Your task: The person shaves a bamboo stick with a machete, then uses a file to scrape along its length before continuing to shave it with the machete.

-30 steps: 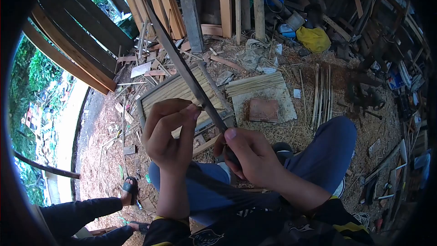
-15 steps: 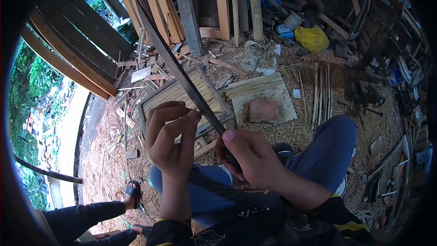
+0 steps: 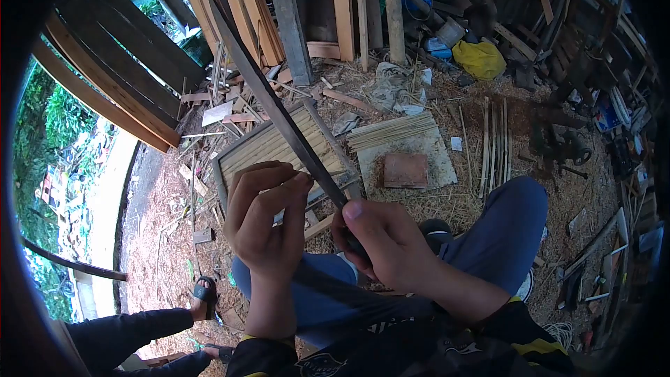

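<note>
A long, narrow dark strip (image 3: pixel 279 115) runs from the top of the view down to my right hand (image 3: pixel 387 241). My right hand is wrapped round its lower end, thumb on top. My left hand (image 3: pixel 269 220) is beside the strip, its fingers bent and thumb and fingertips pinched close to the strip's left edge. Whatever those fingertips hold, if anything, is too small to make out. Beyond my hands, a wooden frame (image 3: pixel 319 120) with pale slats lies on the ground.
A reddish block (image 3: pixel 405 170) and thin sticks (image 3: pixel 391 131) lie on a pale board (image 3: pixel 442 160). More sticks (image 3: pixel 494 146) are to the right. Planks (image 3: pixel 287 21) stand at the back, near a yellow cloth (image 3: pixel 479 60). Another person's legs (image 3: pixel 132 335) are at lower left.
My left hand has shifted slightly to the right, its fingertips still pinched near the strip. My right hand keeps its hold with barely any movement.
</note>
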The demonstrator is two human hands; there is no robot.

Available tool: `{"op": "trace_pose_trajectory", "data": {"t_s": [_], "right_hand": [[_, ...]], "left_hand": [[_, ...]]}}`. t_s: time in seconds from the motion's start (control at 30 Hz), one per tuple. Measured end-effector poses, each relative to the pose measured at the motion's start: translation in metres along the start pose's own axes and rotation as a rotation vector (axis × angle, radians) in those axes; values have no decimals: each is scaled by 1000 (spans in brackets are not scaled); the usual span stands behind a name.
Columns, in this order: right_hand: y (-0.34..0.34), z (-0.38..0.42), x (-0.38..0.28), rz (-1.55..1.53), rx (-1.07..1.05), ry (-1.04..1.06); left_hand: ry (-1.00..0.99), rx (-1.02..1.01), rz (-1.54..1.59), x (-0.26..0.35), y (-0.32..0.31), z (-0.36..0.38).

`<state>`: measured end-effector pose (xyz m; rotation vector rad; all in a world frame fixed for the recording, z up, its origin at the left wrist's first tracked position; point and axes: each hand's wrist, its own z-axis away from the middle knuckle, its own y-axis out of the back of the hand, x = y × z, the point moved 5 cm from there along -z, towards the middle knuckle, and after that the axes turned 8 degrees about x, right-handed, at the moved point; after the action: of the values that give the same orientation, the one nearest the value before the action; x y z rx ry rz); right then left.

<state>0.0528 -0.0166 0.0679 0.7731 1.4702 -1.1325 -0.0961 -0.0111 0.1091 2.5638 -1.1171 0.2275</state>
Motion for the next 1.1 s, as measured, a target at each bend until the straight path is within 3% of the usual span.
{"op": "trace_pose_trajectory", "data": {"t_s": [0.37, 0.77, 0.97, 1.1], "right_hand": [[1, -2, 5, 107, -5, 98], [7, -14, 22, 72, 10, 24], [8, -13, 18, 119, -22, 172], [10, -14, 14, 119, -47, 106]], "left_hand": [[58, 0, 34, 0, 2, 2], [94, 6, 32, -1, 2, 7], [85, -10, 26, 5, 0, 7], [70, -4, 23, 5, 0, 7]]}}
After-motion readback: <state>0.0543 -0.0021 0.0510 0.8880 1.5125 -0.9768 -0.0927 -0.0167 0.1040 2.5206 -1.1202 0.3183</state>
